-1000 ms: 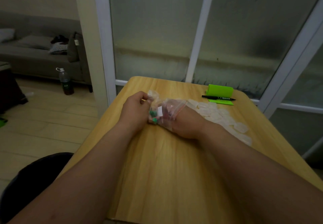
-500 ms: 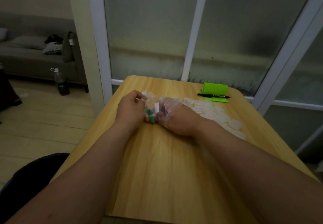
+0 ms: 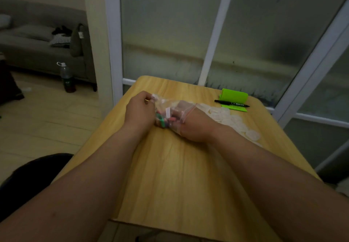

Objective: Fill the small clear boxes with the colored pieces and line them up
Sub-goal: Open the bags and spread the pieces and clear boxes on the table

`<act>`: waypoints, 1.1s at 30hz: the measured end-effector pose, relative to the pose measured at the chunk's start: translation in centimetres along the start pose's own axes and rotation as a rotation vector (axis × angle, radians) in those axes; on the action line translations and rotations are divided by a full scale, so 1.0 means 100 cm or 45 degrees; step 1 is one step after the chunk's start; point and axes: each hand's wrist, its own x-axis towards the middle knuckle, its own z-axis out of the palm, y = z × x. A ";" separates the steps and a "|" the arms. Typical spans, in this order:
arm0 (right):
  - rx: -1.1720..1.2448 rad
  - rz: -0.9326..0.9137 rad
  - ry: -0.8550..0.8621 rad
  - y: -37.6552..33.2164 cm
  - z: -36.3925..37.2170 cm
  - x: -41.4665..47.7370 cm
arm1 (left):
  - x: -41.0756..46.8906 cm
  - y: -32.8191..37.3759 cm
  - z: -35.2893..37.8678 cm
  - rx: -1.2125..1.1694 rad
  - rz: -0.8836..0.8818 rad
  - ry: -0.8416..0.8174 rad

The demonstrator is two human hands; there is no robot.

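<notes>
A clear zip bag [image 3: 171, 107] with a red seal strip lies at the middle of the wooden table [image 3: 181, 175]. Colored pieces [image 3: 162, 122], green and red among them, sit inside its lower end. My left hand [image 3: 139, 110] pinches the bag's far corner. My right hand [image 3: 194, 126] is pushed into the bag's mouth up to the knuckles; its fingers show blurred through the plastic among the pieces. A heap of several small clear boxes [image 3: 234, 121] lies to the right, behind my right wrist.
A green holder [image 3: 234, 97] and a black marker [image 3: 232, 103] lie at the table's far right. Frosted glass panels stand right behind the table. Left of it, on the floor, are a bottle [image 3: 67, 77] and a grey sofa [image 3: 37, 53].
Both hands stay on the bag. My right hand's fingers have shifted a little inside it. The view itself has moved slightly.
</notes>
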 end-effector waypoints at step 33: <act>-0.155 0.102 0.293 0.027 0.003 -0.037 | 0.002 -0.006 0.002 0.094 -0.054 0.200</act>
